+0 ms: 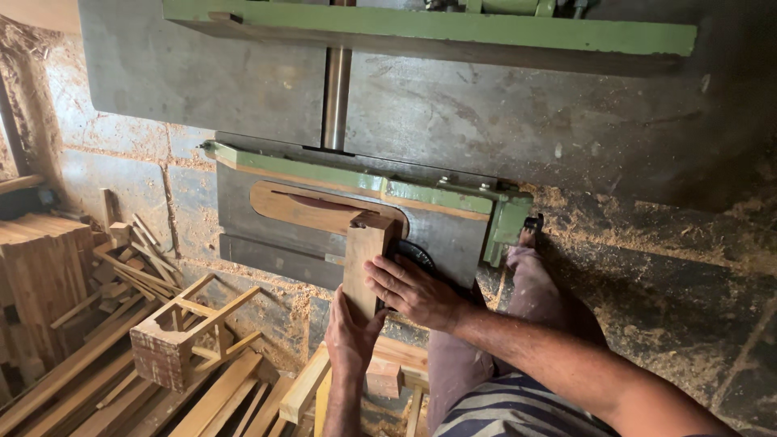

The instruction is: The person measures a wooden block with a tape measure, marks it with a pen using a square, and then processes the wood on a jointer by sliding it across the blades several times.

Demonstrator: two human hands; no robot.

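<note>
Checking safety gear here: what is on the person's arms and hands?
Nothing: the left hand and right hand are bare, without gloves, rings or a watch in view. Both forearms are bare, with no sleeves showing.
</note>
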